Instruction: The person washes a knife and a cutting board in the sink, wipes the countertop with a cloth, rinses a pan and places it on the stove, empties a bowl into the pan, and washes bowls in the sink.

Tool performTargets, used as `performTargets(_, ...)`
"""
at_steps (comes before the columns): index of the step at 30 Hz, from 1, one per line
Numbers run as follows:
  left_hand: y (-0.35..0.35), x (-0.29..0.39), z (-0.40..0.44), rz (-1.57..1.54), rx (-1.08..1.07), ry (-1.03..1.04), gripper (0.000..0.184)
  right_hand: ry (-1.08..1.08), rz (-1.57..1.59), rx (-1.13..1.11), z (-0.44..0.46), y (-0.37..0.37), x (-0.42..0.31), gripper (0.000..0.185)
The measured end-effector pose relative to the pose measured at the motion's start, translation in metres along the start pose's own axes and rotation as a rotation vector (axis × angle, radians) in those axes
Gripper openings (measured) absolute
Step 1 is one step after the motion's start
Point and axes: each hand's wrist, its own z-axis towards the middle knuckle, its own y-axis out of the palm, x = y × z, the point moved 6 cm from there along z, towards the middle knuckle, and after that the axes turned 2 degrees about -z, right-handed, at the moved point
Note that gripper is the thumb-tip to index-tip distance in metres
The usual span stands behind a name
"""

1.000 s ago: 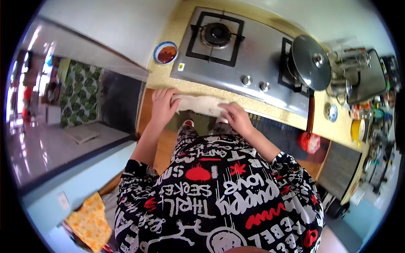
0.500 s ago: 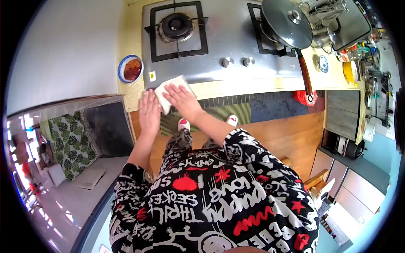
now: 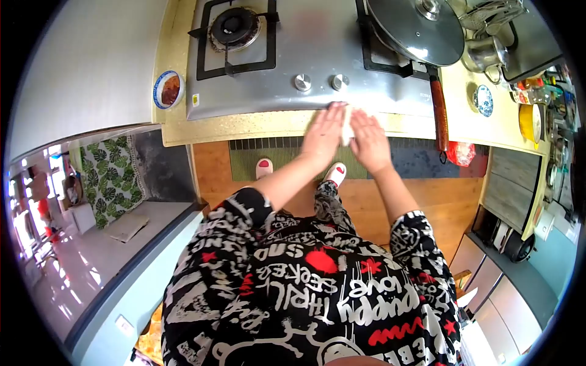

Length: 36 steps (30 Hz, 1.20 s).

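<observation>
A pale cloth [image 3: 347, 126] lies at the front edge of the counter [image 3: 244, 127], near the stove's front rim, and only a narrow strip of it shows between my hands. My left hand [image 3: 323, 134] rests flat against its left side, fingers stretched forward. On the other side my right hand [image 3: 370, 141] also lies flat with its fingers extended, pressing on the cloth. Just beyond my fingertips is the steel gas stove [image 3: 293, 55] with two round knobs [image 3: 340, 82].
A lidded pan [image 3: 421, 36] sits on the right burner, its wooden handle [image 3: 439, 110] jutting over the counter edge. At the left stands a bowl of red sauce [image 3: 168, 89]. Further right are a patterned dish [image 3: 483, 100], a metal pot [image 3: 485, 53] and a yellow container [image 3: 531, 122].
Both hands and the cloth have moved right along the counter edge, from the stove's left front corner to below the knobs. Earlier the cloth was stretched between the hands; now it is bunched.
</observation>
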Motion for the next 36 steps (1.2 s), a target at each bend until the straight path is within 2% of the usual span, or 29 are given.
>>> performTargets(1, -0.003, 0.020, 0.013, 0.078, 0.076, 0.034, 0.063, 0.027, -0.026, -0.021, -0.011, -0.002, 0.020, 0.056)
performTargets(3, -0.010, 0.051, 0.031, 0.065, 0.069, 0.097, 0.060, 0.053, -0.127, 0.010, -0.028, -0.007, 0.048, 0.061)
performTargets(4, -0.006, 0.059, 0.034, 0.163, 0.110, 0.094, 0.060, 0.056, -0.113, 0.019, -0.032, -0.008, 0.052, 0.063)
performTargets(5, 0.002, 0.060, 0.034, 0.137, 0.179, 0.099, 0.061, 0.057, -0.100, 0.027, -0.035, -0.008, 0.054, 0.065)
performTargets(7, 0.002, 0.046, 0.025, 0.244, 0.188, 0.101, 0.065, 0.080, -0.062, 0.052, -0.033, -0.016, 0.040, 0.071)
performTargets(9, 0.005, 0.013, 0.005, 0.200, 0.075, 0.094, 0.068, 0.122, -0.005, 0.085, -0.027, -0.018, 0.009, 0.076)
performTargets(11, -0.004, -0.035, -0.026, 0.176, -0.058, 0.043, 0.070, 0.026, 0.004, 0.060, -0.009, -0.004, -0.034, 0.081)
performTargets(16, -0.003, -0.175, -0.126, 0.180, 0.058, -0.153, 0.079, -0.092, 0.064, 0.051, 0.060, 0.019, -0.156, 0.078)
performTargets(17, -0.006, -0.202, -0.146, 0.087, 0.101, -0.178, 0.079, -0.129, 0.057, 0.038, 0.072, 0.025, -0.178, 0.076)
performTargets(20, -0.017, -0.260, -0.194, 0.126, 0.171, -0.194, 0.076, -0.219, 0.054, 0.036, 0.099, 0.039, -0.237, 0.065)
performTargets(22, -0.026, -0.283, -0.215, 0.088, 0.231, -0.177, 0.074, -0.202, 0.076, 0.028, 0.112, 0.039, -0.259, 0.062)
performTargets(26, -0.063, -0.297, -0.248, -0.244, 0.380, -0.264, 0.068, -0.134, 0.094, 0.029, 0.135, 0.030, -0.273, 0.052)
performTargets(29, -0.072, -0.294, -0.260, -0.441, 0.339, -0.250, 0.063, -0.060, 0.153, 0.056, 0.133, -0.015, -0.274, 0.046)
performTargets(30, -0.093, -0.287, -0.263, -0.475, 0.319, -0.220, 0.054, -0.043, 0.228, 0.027, 0.129, -0.036, -0.275, 0.045)
performTargets(32, -0.095, -0.275, -0.257, -1.128, 0.150, -0.172, 0.049, -0.014, 0.325, -0.075, 0.115, -0.064, -0.265, 0.044)
performTargets(34, -0.109, -0.240, -0.243, -1.735, -0.066, -0.024, 0.044, 0.122, 0.772, -0.220, 0.088, -0.071, -0.245, 0.042)
performTargets(36, -0.131, -0.201, -0.227, -1.982, -0.226, 0.159, 0.043, 0.165, 1.128, -0.273, 0.058, -0.064, -0.216, 0.042)
